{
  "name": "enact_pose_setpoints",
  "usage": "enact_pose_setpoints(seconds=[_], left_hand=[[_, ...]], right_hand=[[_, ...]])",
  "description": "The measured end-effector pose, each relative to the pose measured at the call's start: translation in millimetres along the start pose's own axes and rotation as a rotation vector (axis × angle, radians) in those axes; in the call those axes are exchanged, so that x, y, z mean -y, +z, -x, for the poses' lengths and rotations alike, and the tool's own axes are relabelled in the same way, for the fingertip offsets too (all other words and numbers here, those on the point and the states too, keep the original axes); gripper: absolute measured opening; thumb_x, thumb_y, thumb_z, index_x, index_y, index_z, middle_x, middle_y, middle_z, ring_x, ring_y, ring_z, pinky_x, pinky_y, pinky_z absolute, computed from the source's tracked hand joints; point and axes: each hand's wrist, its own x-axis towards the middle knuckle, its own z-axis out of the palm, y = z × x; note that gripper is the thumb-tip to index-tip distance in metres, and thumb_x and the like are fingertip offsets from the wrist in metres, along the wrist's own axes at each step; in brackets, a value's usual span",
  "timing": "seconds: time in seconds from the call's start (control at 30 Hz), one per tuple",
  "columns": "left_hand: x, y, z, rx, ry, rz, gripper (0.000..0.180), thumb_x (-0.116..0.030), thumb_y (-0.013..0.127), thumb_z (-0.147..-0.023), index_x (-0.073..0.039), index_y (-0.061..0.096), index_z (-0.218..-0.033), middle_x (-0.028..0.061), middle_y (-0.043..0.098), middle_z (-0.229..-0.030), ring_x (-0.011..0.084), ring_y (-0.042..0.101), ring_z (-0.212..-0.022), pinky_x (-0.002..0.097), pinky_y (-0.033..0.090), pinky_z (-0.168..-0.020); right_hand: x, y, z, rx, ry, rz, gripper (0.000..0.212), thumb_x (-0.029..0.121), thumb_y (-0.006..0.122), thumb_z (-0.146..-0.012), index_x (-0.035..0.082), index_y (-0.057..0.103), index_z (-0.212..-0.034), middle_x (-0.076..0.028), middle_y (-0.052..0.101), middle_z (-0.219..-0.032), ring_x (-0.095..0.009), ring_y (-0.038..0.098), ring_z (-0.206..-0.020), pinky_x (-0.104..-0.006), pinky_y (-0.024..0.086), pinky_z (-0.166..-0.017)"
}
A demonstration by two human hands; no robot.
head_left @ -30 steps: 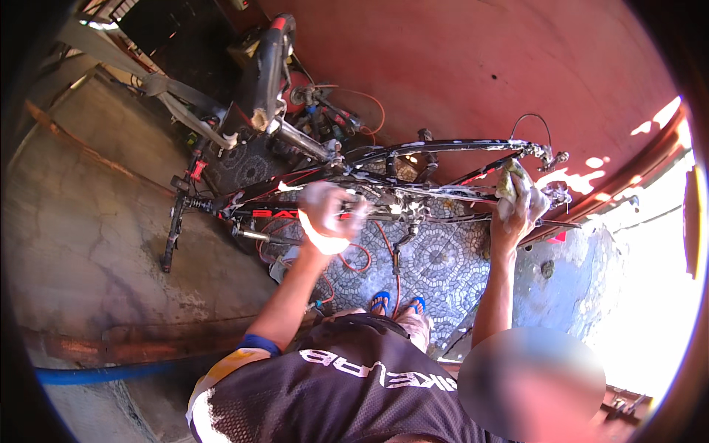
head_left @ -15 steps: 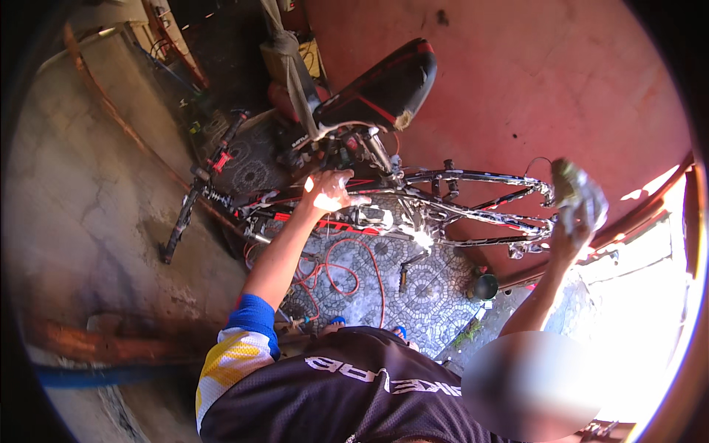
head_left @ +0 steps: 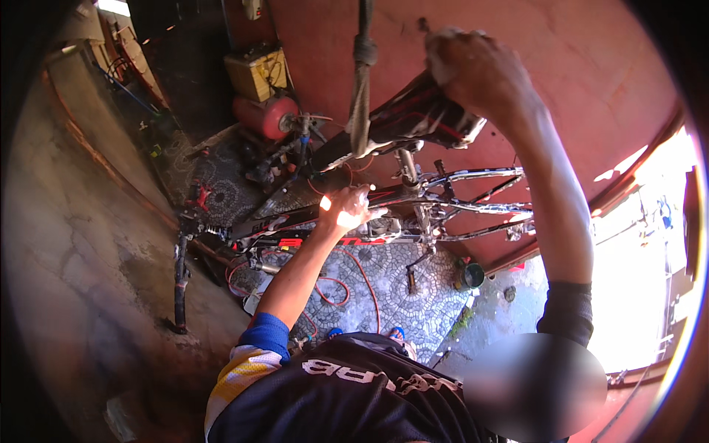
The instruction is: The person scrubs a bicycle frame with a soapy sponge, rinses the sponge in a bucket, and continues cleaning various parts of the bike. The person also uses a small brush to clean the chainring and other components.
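A black bicycle frame (head_left: pixel 310 221) with red markings, spotted with white suds, hangs from a grey strap (head_left: pixel 361 96) at its saddle (head_left: pixel 421 118). My left hand (head_left: pixel 347 208) is closed around the middle of the frame, thumb toward me. My right hand (head_left: pixel 480 77) presses on the saddle's wide rear end, its fingers curled over it. The greenish sponge that it held a moment earlier is hidden beneath the palm. The handlebar (head_left: pixel 181 273) points off to the left, and a crank arm with a pedal (head_left: pixel 411 280) hangs below the frame. No wheels show on the frame.
A red tank (head_left: pixel 262 117) and a yellowish box (head_left: pixel 257 74) stand at the back. An orange hose (head_left: pixel 365 284) loops over the patterned floor tiles (head_left: pixel 436 310). A dark bucket (head_left: pixel 470 276) sits right of the pedal. A red wall (head_left: pixel 583 96) rises behind the bicycle.
My right hand has moved from the frame's rear end up and left onto the saddle, which is tilted differently now. My left hand keeps its hold. The view has shifted somewhat.
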Motion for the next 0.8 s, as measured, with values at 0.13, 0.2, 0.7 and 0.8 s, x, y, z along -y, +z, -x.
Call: enact_pose_setpoints(seconds=[0.13,0.2,0.7,0.8], left_hand=[[-9,3,4,-0.070,0.010,-0.116,0.074,-0.072,0.063,-0.087,-0.014,0.063,-0.134,0.0155,0.076,-0.095,0.0320,0.075,-0.093,0.0470,0.058,-0.090],[-14,9,-1,-0.085,0.024,-0.097,0.074,-0.071,0.064,-0.086,-0.015,0.063,-0.134,0.0157,0.076,-0.096,0.0325,0.075,-0.094,0.0487,0.057,-0.091],[-4,14,-13,-0.287,0.025,-0.044,0.075,-0.068,0.075,-0.078,-0.008,0.067,-0.123,0.0182,0.075,-0.103,0.0377,0.073,-0.092,0.0490,0.059,-0.086],[18,25,-12,-0.359,0.027,-0.034,0.068,-0.064,0.078,-0.077,-0.011,0.070,-0.120,0.0142,0.076,-0.100,0.0343,0.073,-0.085,0.0480,0.060,-0.078]], right_hand=[[37,48,15,0.069,-0.335,0.075,0.031,0.026,0.062,-0.090,0.006,0.070,-0.112,-0.015,0.073,-0.116,-0.029,0.071,-0.108,-0.0435,0.056,-0.095],[-22,48,-25,0.250,-0.527,0.045,0.045,0.038,0.064,-0.089,0.005,0.071,-0.118,-0.014,0.072,-0.122,-0.032,0.069,-0.114,-0.0425,0.054,-0.098],[26,21,8,0.053,-0.067,0.054,0.038,0.042,0.062,-0.091,0.014,0.072,-0.116,-0.012,0.071,-0.117,-0.037,0.065,-0.113,-0.0479,0.052,-0.099],[49,69,53,-0.557,-0.173,0.062,0.035,0.035,0.069,-0.084,0.015,0.071,-0.112,-0.010,0.066,-0.120,-0.038,0.060,-0.116,-0.0502,0.052,-0.099]])
